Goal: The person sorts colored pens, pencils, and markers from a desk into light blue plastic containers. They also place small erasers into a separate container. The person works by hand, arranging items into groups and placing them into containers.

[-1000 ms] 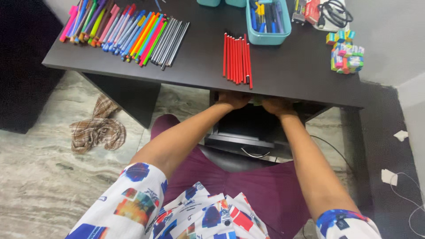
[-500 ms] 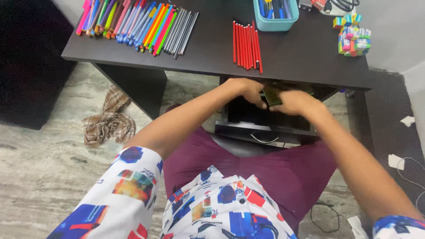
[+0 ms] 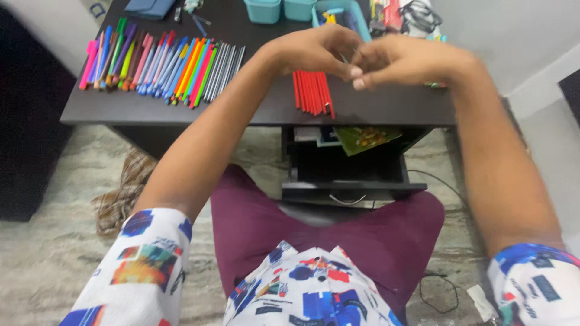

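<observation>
Both hands are up over the desk, fingertips pinched together w/ a small thin item between them – too blurred and hidden to say what it is. Left hand [image 3: 314,51] is curled, thumb and forefinger closed at the meeting point; right hand [image 3: 405,60] mirrors it, fingers bent in, tips touching the left's. Can't tell which hand actually bears the item, or if both do.

Directly under the hands: a row of red pencils [image 3: 312,93] lying side by side on the dark desk [image 3: 181,111], ends near the front edge. Behind the hands, a teal tray [image 3: 338,15] w/ pens in it, partly hidden by the knuckles; two small teal boxes [image 3: 281,9] to its left. Far left of the desk: a long row of coloured pens and markers [image 3: 157,63], then grey ones next to them.

Below the desk edge, a drawer [image 3: 344,172] stands pulled open, w/ a green packet [image 3: 365,137] and some papers at its back. Checked cloth [image 3: 121,193] on the marble floor, left of the person's lap.
</observation>
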